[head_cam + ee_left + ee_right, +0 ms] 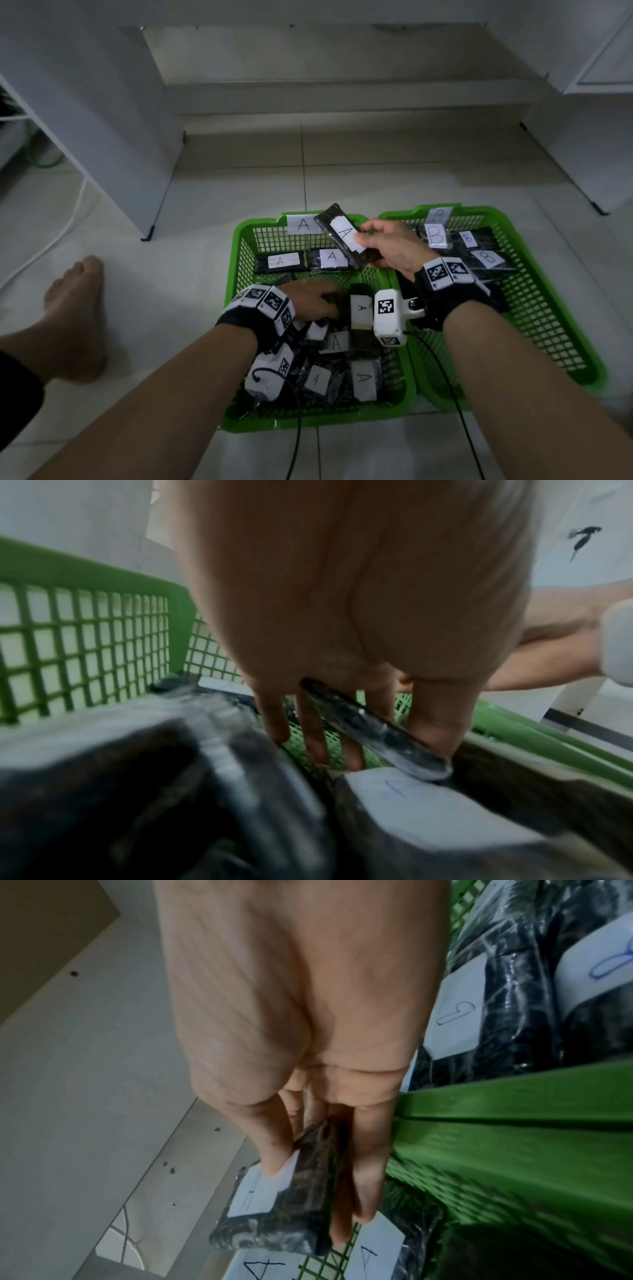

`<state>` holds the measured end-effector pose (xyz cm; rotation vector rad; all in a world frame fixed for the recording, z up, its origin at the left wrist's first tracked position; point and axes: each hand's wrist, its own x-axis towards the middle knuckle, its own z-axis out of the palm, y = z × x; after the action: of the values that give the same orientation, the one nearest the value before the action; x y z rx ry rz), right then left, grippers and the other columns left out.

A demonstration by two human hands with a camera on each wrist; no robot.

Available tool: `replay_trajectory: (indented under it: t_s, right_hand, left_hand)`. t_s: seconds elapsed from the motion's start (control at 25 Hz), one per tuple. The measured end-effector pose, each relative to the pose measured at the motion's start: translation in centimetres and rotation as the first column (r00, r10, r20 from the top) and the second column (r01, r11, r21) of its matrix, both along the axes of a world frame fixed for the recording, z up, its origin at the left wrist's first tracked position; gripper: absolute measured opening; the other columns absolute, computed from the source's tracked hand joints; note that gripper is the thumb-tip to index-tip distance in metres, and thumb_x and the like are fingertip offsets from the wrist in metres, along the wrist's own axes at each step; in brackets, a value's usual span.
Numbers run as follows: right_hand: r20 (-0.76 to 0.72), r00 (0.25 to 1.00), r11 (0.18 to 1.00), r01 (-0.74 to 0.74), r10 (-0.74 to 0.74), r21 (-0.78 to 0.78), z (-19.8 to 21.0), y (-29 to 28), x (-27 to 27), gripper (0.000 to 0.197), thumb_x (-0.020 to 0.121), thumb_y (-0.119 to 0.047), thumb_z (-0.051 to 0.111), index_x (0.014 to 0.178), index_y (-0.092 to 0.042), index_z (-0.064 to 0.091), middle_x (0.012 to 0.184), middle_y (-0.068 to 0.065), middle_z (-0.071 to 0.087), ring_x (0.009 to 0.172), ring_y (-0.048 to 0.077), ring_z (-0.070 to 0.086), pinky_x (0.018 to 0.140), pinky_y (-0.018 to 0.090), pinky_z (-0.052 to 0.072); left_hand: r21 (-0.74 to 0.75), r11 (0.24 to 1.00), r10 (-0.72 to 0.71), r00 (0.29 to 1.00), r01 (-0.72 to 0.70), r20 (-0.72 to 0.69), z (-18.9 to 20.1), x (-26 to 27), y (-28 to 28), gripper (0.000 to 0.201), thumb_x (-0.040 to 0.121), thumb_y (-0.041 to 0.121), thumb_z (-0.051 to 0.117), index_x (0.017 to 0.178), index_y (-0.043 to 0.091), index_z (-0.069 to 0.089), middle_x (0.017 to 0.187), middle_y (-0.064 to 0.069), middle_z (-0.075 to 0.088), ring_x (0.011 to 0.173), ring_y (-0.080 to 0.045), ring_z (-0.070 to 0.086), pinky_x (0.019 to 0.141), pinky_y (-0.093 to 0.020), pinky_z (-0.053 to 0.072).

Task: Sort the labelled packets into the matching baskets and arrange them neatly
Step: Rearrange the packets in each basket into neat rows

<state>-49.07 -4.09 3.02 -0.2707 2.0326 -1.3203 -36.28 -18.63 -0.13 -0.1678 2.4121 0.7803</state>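
Two green baskets stand side by side on the floor: the left basket (308,416) carries an A label (303,224), the right basket (548,325) a B label (436,216). My right hand (366,250) holds a black packet marked A (342,236) over the far side of the left basket, thumb on its white label (260,1185). My left hand (329,305) is down in the left basket, pinching the edge of another black packet (377,731). Two A packets (281,262) lie flat in the far row. Several A packets (342,359) lie jumbled near me. B packets (479,253) fill the right basket.
A bare foot (75,308) rests on the tiled floor left of the baskets. A white cabinet panel with a black foot (150,236) stands at the far left, another white unit (582,154) at the far right. Black cables (298,445) run from my wrist cameras.
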Motion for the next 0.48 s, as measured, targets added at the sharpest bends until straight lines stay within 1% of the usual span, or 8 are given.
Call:
replay_trajectory:
  t_s: [0.04, 0.08, 0.12, 0.2, 0.24, 0.28, 0.4, 0.48]
  right_hand:
    - [0.003, 1.0, 1.0, 0.007, -0.007, -0.01, 0.05, 0.06, 0.13, 0.017, 0.097, -0.014, 0.065, 0.113, -0.01, 0.066, 0.105, 0.009, 0.072, 0.096, 0.028, 0.073, 0.089, 0.045, 0.06]
    - [0.0, 1.0, 1.0, 0.013, -0.013, -0.018, 0.04, 0.15, 0.23, 0.013, 0.097, -0.014, 0.065, 0.11, -0.012, 0.066, 0.104, 0.009, 0.071, 0.099, 0.03, 0.072, 0.092, 0.048, 0.059]
    - [-0.004, 1.0, 0.999, 0.019, -0.019, -0.028, 0.04, 0.23, 0.29, 0.011, 0.097, -0.013, 0.066, 0.107, -0.013, 0.066, 0.104, 0.008, 0.071, 0.1, 0.03, 0.072, 0.094, 0.049, 0.058]
    - [-0.008, 1.0, 0.999, 0.026, -0.026, -0.046, -0.08, 0.35, 0.42, 0.009, 0.097, -0.013, 0.066, 0.106, -0.015, 0.066, 0.103, 0.009, 0.072, 0.1, 0.031, 0.072, 0.095, 0.051, 0.056]
    - [-0.01, 1.0, 0.998, 0.027, -0.027, -0.049, -0.15, 0.31, 0.4, 0.01, 0.097, -0.012, 0.066, 0.106, -0.015, 0.066, 0.105, 0.01, 0.073, 0.101, 0.032, 0.072, 0.096, 0.051, 0.056]
    - [-0.004, 1.0, 0.998, 0.03, -0.03, -0.05, -0.18, 0.29, 0.38, 0.012, 0.096, -0.011, 0.066, 0.108, -0.013, 0.067, 0.108, 0.012, 0.073, 0.104, 0.033, 0.072, 0.096, 0.052, 0.056]
    - [0.052, 0.998, 0.997, 0.051, -0.048, -0.064, -0.27, 0.18, 0.12, 0.019, 0.095, -0.002, 0.063, 0.113, -0.006, 0.067, 0.118, 0.018, 0.07, 0.106, 0.034, 0.07, 0.095, 0.052, 0.056]
    - [0.059, 0.997, 0.996, 0.054, -0.051, -0.064, -0.29, 0.1, 0.06, 0.022, 0.094, 0.002, 0.06, 0.112, -0.009, 0.067, 0.121, 0.019, 0.067, 0.106, 0.031, 0.069, 0.094, 0.05, 0.057]
  left_hand:
    - [0.056, 0.998, 0.037, 0.999, -0.036, -0.011, 0.31, 0.11, -0.08, 0.06, 0.091, 0.033, 0.064, 0.144, 0.033, 0.037, 0.132, -0.004, 0.059, 0.101, -0.017, 0.063, 0.076, -0.025, 0.055]
    - [0.079, 0.996, 0.041, 0.999, -0.039, -0.013, 0.54, 0.25, -0.07, 0.067, 0.09, 0.029, 0.066, 0.147, 0.037, 0.031, 0.128, -0.004, 0.062, 0.096, -0.017, 0.066, 0.072, -0.025, 0.056]
    - [0.078, 0.996, 0.036, 0.999, -0.035, -0.015, 0.71, 0.2, -0.02, 0.072, 0.09, 0.029, 0.065, 0.149, 0.041, 0.026, 0.135, -0.003, 0.058, 0.105, -0.018, 0.064, 0.081, -0.027, 0.056]
    - [0.004, 0.998, -0.056, 0.998, 0.056, 0.028, 0.77, 0.07, 0.51, 0.068, 0.091, 0.03, 0.062, 0.15, 0.041, 0.031, 0.154, 0.003, 0.037, 0.135, -0.021, 0.044, 0.109, -0.033, 0.04]
    - [-0.016, 0.996, -0.088, 0.995, 0.089, 0.052, 0.68, -0.04, 0.68, 0.062, 0.09, 0.031, 0.061, 0.147, 0.04, 0.039, 0.156, 0.006, 0.032, 0.14, -0.021, 0.037, 0.114, -0.035, 0.033]
    - [-0.009, 0.996, -0.094, 0.993, 0.094, 0.067, 0.37, -0.13, 0.75, 0.059, 0.088, 0.033, 0.062, 0.144, 0.039, 0.045, 0.155, 0.007, 0.034, 0.14, -0.021, 0.037, 0.115, -0.037, 0.033]
    - [0.035, 0.997, -0.066, 0.995, 0.064, 0.071, 0.25, -0.08, 0.64, 0.057, 0.081, 0.036, 0.067, 0.136, 0.043, 0.052, 0.144, 0.009, 0.048, 0.124, -0.018, 0.053, 0.106, -0.033, 0.044]
    - [0.086, 0.995, -0.053, 0.998, 0.049, 0.04, 0.54, 0.1, 0.25, 0.051, 0.084, 0.032, 0.069, 0.132, 0.041, 0.057, 0.132, 0.01, 0.059, 0.111, -0.013, 0.059, 0.098, -0.029, 0.049]
